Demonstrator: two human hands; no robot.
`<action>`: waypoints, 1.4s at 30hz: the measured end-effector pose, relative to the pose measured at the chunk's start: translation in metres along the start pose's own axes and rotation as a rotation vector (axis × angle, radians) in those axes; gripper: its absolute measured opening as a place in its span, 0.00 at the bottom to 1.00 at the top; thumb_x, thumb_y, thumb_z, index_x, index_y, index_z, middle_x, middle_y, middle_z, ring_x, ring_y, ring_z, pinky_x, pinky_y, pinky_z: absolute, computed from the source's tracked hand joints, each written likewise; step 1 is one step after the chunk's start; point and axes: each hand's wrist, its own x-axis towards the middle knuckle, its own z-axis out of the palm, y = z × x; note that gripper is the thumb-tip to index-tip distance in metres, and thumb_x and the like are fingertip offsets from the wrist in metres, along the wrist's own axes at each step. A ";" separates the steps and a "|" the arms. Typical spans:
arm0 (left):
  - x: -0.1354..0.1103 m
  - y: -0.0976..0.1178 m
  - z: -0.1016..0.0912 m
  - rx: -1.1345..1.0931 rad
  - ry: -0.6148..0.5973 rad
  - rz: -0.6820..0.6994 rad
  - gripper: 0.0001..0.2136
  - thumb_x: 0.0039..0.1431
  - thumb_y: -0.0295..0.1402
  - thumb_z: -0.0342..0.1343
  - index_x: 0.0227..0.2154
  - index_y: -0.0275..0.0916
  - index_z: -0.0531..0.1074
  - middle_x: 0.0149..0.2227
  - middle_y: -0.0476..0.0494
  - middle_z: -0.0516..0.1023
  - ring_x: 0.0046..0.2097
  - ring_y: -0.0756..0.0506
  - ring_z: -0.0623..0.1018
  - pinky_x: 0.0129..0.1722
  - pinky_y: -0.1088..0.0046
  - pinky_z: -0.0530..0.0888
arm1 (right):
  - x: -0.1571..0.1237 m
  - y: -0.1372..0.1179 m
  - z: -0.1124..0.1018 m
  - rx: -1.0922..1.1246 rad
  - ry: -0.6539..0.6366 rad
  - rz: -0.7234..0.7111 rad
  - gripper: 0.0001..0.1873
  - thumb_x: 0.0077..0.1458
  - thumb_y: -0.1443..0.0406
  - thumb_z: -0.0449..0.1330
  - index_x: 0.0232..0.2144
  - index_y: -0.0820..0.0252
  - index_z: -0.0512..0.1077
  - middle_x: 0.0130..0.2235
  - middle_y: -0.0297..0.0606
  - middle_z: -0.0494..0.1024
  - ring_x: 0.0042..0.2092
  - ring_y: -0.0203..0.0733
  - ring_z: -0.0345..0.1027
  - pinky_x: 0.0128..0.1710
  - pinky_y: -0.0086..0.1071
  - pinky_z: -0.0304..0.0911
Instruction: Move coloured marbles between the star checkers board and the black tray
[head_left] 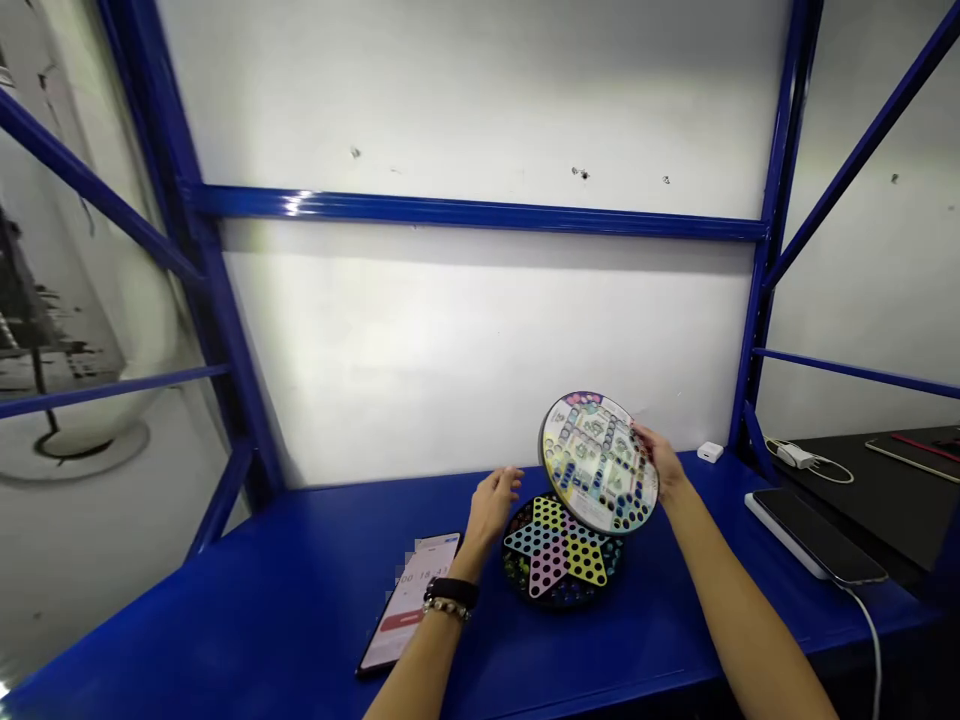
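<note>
Beside my left hand [493, 508], the phone [409, 598] shows a blurred, unreadable screen; the round board [598, 462] in my right hand [660, 460] hides the far side of the star board [559, 555]

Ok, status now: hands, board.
Right hand gripping tilted round game board by its rim. Left hand open, beside Chinese checkers board. Phone left of it.

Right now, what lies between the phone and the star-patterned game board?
In the head view, the person's left hand lies between the phone and the star-patterned game board.
</note>
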 end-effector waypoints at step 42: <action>-0.024 0.004 0.014 0.458 -0.225 0.187 0.11 0.63 0.38 0.49 0.43 0.42 0.72 0.47 0.44 0.77 0.44 0.44 0.78 0.41 0.70 0.71 | -0.018 0.069 0.030 -1.599 -0.208 -0.202 0.16 0.65 0.58 0.50 0.37 0.57 0.75 0.44 0.41 0.72 0.38 0.39 0.69 0.37 0.31 0.56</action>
